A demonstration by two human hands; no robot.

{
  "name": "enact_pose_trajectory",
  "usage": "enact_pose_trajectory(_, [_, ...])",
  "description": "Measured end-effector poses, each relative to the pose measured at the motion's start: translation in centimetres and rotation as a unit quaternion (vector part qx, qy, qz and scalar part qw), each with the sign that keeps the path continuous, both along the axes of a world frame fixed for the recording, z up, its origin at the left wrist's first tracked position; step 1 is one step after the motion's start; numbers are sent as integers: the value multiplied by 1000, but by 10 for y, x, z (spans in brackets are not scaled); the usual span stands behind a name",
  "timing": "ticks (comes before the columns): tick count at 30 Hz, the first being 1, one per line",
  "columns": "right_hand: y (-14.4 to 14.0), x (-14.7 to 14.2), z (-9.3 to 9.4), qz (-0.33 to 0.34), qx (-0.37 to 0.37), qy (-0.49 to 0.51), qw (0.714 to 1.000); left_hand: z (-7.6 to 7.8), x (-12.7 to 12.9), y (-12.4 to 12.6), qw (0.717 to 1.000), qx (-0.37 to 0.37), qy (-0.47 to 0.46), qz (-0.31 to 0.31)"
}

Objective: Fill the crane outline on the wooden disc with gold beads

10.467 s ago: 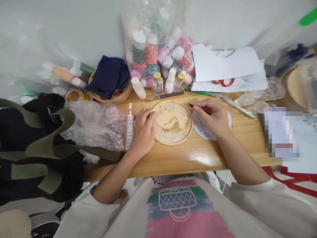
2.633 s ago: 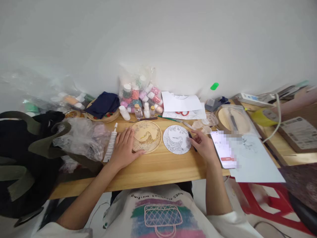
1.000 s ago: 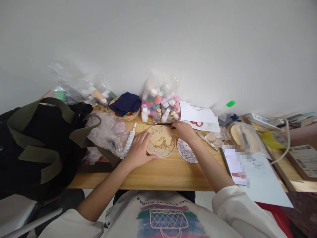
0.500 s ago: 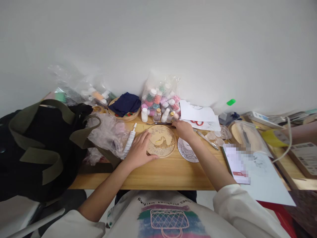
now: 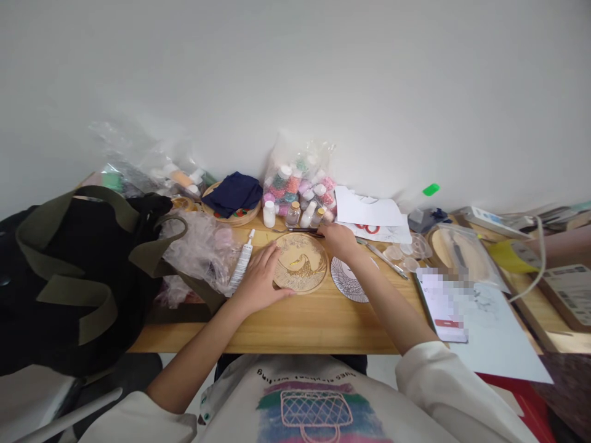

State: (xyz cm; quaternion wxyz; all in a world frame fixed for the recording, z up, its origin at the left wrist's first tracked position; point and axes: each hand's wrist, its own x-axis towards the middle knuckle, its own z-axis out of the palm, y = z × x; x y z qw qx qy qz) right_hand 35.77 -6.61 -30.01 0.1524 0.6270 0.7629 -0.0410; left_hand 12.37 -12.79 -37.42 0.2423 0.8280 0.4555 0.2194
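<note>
A round wooden plaque (image 5: pixel 305 271) with a bird design in raised golden lines lies flat on the table. My left hand (image 5: pixel 262 280) rests against its left edge, thumb and fingers spread apart along the rim. Beyond the plaque, my right hand (image 5: pixel 337 240) has its fingers closed at the right end of a thin dark stick-like tool (image 5: pixel 300 230). The fingertips are partly hidden. Under my right forearm lies a round paper (image 5: pixel 344 280) printed with a matching wing pattern, partly covered. A white glue tube (image 5: pixel 242 264) lies left of my left hand.
Small bottles (image 5: pixel 292 215) stand before a clear bag of coloured jars (image 5: pixel 300 178). A black bag (image 5: pixel 69 277) and crumpled plastic (image 5: pixel 198 252) fill the left. To the right are a craft knife (image 5: pixel 385 257), clear lids (image 5: pixel 410 249), a phone (image 5: pixel 441 304) and white paper (image 5: pixel 498 338).
My right hand has shifted slightly left along the thin tools, uncovering more of the round paper. My left hand and the plaque have stayed in place.
</note>
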Motion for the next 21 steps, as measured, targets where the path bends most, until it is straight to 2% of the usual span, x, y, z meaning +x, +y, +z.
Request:
enact_pose_trajectory(7, [4,-3,-3,30,2,25,999,6,1,-1,1000,-22,11,3])
enact_pose_trajectory(13, [-1,-12,10,31,4,36,999,6,1,-6,1000,-14,2,-7])
enact_pose_trajectory(17, [-4,-37,22,46,9,62,997,3,0,-7,1000,-5,0,-6])
enact_pose_trajectory(21, [4,-79,23,53,-20,84,995,5,1,-7,1000,-3,0,-4])
